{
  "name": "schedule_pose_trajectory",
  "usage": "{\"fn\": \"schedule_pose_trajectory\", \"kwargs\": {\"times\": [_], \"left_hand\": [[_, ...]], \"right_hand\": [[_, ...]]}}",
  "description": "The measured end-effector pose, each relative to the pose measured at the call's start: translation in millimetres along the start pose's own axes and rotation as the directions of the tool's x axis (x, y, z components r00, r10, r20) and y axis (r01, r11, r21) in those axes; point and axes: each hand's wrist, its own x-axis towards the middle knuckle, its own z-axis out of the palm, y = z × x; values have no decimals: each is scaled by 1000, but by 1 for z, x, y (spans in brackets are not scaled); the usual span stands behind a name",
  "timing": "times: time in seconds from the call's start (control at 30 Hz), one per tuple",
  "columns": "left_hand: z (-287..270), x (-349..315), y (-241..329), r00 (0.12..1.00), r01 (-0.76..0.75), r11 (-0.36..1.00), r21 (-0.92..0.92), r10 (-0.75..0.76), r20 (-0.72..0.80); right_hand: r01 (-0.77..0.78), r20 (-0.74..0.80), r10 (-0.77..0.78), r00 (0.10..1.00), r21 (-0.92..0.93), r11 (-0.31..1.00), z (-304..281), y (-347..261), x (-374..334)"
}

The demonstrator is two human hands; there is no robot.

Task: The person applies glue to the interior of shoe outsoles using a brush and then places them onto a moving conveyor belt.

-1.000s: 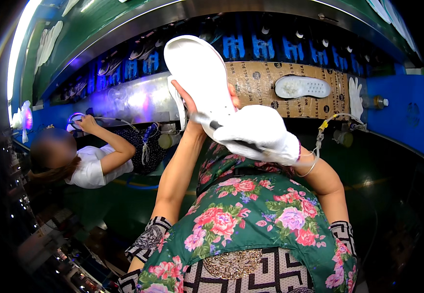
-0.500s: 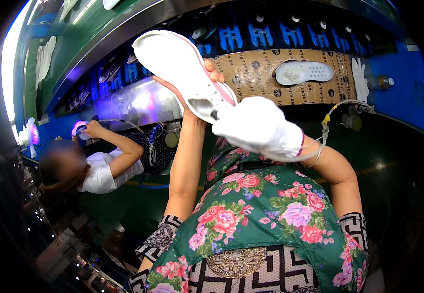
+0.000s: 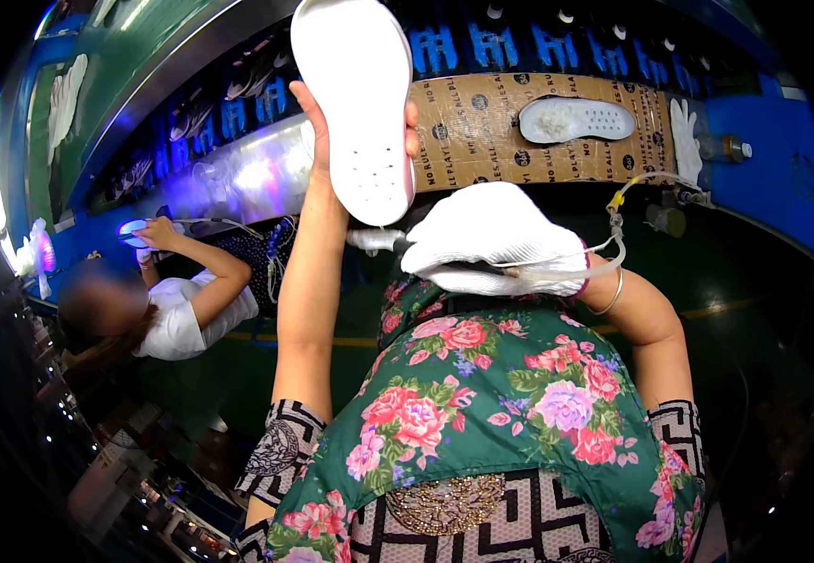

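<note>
My left hand (image 3: 319, 127), bare, grips a white shoe sole (image 3: 362, 103) by its edges, thumb on one side and fingertips on the other. Its broad face is turned up to me, with small holes near the lower end. Just below that end is my right hand (image 3: 496, 239), in a white knitted glove. It is closed round a brush-like tool (image 3: 375, 239) with a pale tip and a dark collar; a clear thin tube (image 3: 621, 251) runs from it past my wrist. The tool's handle is mostly hidden in the glove. The tip lies close under the sole; contact I cannot tell.
Another white sole (image 3: 578, 120) lies on printed cardboard (image 3: 482, 141) on the bench. Beside it are a white glove (image 3: 685, 141) and a capped bottle (image 3: 721, 147). Blue racks (image 3: 557, 61) line the back. At left a co-worker (image 3: 177, 291) holds a sole-like piece.
My left hand has lifted the sole up and turned it more upright, bringing its broad face round. My right hand has come slightly away from it, uncovering the tool's tip.
</note>
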Motion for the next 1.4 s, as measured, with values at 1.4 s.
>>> {"fn": "schedule_pose_trajectory", "kwargs": {"times": [1.4], "left_hand": [[56,54,24,596,778,57,625,-377,-708]], "right_hand": [[-209,-25,208,978,-87,974,-6,8,5]]}}
